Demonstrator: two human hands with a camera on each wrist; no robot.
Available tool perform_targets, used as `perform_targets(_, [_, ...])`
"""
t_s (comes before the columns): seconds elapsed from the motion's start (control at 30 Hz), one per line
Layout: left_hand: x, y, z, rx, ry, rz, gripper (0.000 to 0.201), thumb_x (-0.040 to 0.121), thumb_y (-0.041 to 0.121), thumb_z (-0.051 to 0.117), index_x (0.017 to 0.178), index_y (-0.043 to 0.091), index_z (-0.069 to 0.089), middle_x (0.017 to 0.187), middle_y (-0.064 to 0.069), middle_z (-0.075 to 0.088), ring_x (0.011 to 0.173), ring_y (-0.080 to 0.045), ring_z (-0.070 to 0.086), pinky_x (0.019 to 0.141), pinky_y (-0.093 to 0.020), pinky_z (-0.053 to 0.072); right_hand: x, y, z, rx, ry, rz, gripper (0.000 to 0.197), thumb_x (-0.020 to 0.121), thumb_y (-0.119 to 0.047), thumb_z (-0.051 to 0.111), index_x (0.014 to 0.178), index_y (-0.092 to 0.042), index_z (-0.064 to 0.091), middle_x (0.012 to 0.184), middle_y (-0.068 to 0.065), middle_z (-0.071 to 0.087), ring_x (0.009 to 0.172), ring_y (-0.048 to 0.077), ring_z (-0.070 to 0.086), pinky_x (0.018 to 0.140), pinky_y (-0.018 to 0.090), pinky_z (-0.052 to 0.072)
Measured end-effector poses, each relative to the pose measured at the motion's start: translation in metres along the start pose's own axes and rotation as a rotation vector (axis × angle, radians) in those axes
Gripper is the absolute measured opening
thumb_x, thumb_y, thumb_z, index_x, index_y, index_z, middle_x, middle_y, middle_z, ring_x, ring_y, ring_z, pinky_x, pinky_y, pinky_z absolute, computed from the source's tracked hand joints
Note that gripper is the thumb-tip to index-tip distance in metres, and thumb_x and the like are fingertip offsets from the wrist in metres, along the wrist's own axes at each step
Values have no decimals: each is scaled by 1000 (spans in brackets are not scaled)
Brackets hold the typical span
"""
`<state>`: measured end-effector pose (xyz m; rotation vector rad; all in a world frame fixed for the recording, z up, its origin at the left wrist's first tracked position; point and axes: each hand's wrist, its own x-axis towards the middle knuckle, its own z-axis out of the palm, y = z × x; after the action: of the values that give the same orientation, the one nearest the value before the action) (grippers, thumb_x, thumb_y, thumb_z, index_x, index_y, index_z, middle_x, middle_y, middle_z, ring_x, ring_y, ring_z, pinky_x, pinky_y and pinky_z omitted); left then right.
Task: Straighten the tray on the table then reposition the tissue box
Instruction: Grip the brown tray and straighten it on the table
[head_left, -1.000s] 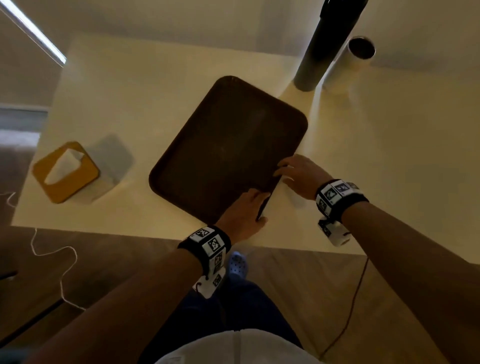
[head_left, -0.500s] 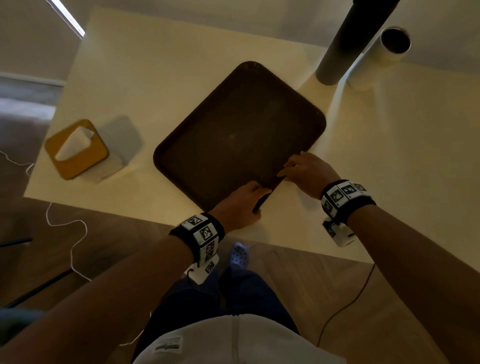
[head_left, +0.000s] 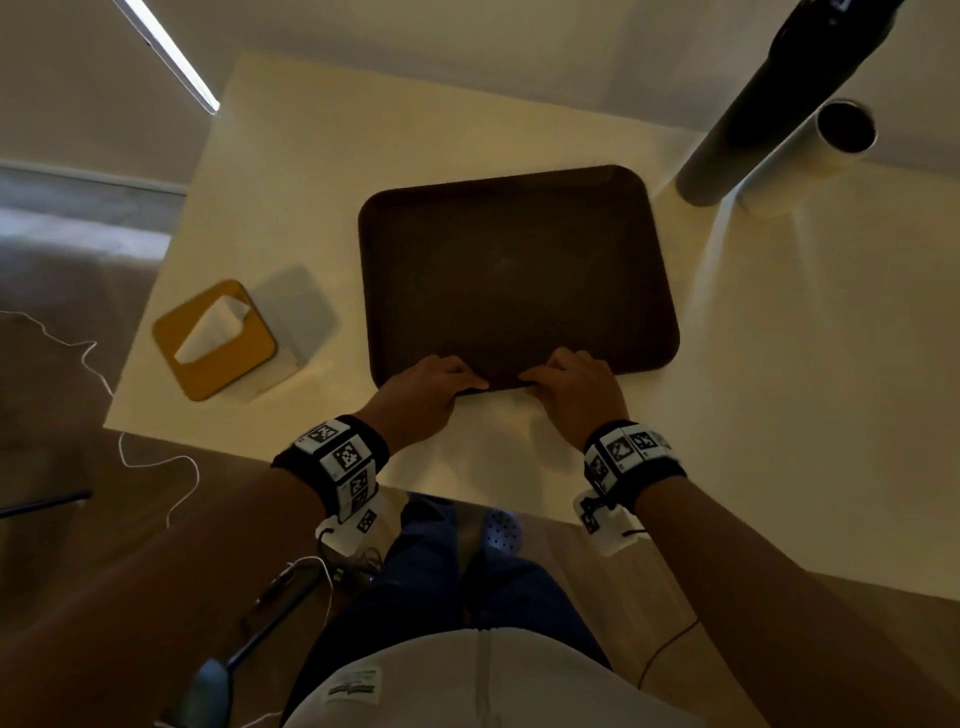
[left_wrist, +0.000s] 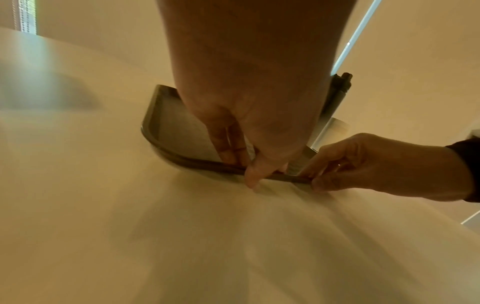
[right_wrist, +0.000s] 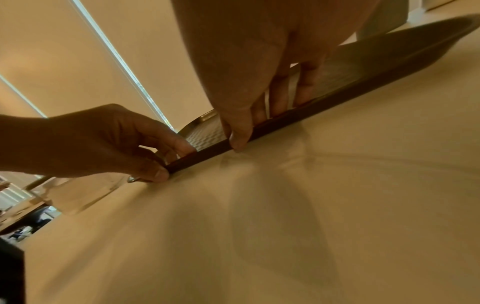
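Note:
A dark brown rectangular tray (head_left: 514, 270) lies flat on the cream table (head_left: 779, 364), its long sides about parallel to the table's near edge. Both hands pinch its near rim side by side: my left hand (head_left: 431, 384) grips the rim left of centre, my right hand (head_left: 569, 382) grips it just to the right. In the left wrist view the thumb (left_wrist: 253, 176) is under the tray rim (left_wrist: 207, 162) and the fingers lie inside. The right wrist view shows the same hold on the rim (right_wrist: 298, 121). A tissue box (head_left: 214, 339) with a yellow top and a white tissue stands at the table's left end.
A dark cylinder (head_left: 769, 98) and a white tube (head_left: 810, 156) stand at the table's far right, close to the tray's far corner. White cables (head_left: 145, 457) trail over the floor at the left. My legs and a shoe (head_left: 501, 530) are below the near edge.
The tray has turned from a diagonal lie to square with the table. Both hands stayed on its near rim and swung round with it.

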<state>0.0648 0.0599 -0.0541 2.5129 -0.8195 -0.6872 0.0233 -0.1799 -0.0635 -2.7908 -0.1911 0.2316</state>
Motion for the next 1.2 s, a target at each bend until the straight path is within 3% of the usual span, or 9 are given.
perform_targets(0.23, [31, -49, -48, -9, 11, -4, 44, 94, 1, 52, 128, 26, 65, 131, -1, 61, 116, -22, 54, 93, -43, 53, 49, -33, 1, 49, -77, 158, 26, 92, -35, 55, 116, -31, 65, 97, 2, 55, 92, 24, 51, 80, 40, 43])
perform_targets(0.33, [42, -62, -64, 11, 86, -37, 45, 89, 16, 64, 134, 22, 60, 136, -6, 56, 126, -29, 50, 103, -50, 46, 64, -33, -5, 156, -99, 242, 32, 91, -42, 56, 120, -29, 62, 109, 2, 55, 103, 24, 51, 89, 40, 44])
perform_targets(0.43, [45, -66, -76, 17, 154, -238, 84, 82, 51, 70, 151, 17, 36, 155, -10, 30, 145, -33, 25, 119, -51, 28, 59, -16, -13, 239, -31, 385, 62, 82, -53, 66, 135, -28, 48, 135, 2, 45, 124, 24, 42, 105, 41, 37])
perform_targets(0.53, [39, -68, -81, -97, 178, -461, 116, 72, 65, 73, 157, 14, 12, 163, -11, 9, 149, -37, 9, 120, -52, 22, 39, 11, -26, 287, 41, 609, 101, 69, -62, 74, 149, -23, 25, 156, 2, 21, 143, 26, 20, 115, 46, 25])
perform_targets(0.63, [31, -75, -81, -192, 175, -546, 124, 70, 56, 80, 157, 12, 3, 162, -15, 7, 147, -42, 13, 117, -55, 25, 18, 41, -32, 386, 60, 769, 115, 62, -60, 80, 151, -20, 19, 159, 4, 13, 145, 28, 17, 117, 45, 24])
perform_targets(0.77, [29, -76, -79, -260, 143, -612, 114, 75, 41, 82, 156, 10, 7, 156, -20, 18, 143, -45, 21, 114, -55, 27, 5, 53, -42, 488, 115, 790, 103, 63, -39, 88, 146, -15, 31, 150, 12, 31, 137, 31, 34, 111, 38, 30])
perform_targets(0.83, [30, -77, -80, -274, 147, -607, 104, 76, 34, 82, 153, 11, 17, 149, -22, 28, 137, -45, 29, 109, -55, 32, 3, 51, -42, 496, 112, 733, 94, 65, -32, 88, 143, -17, 37, 144, 12, 41, 133, 33, 39, 110, 45, 35])
perform_targets(0.97, [37, -79, -86, -269, 131, -636, 93, 74, 26, 80, 148, 12, 26, 142, -23, 36, 131, -45, 33, 106, -55, 34, 8, 59, -38, 494, 118, 731, 92, 61, -32, 89, 139, -30, 41, 136, 12, 44, 117, 35, 54, 101, 48, 46])
perform_targets(1.2, [54, -91, -97, -289, 130, -679, 91, 72, 28, 84, 146, 14, 34, 142, -22, 36, 134, -44, 34, 108, -56, 38, 28, 76, -36, 457, 93, 722, 91, 58, -36, 90, 137, -25, 46, 126, 11, 50, 110, 32, 58, 100, 45, 48])
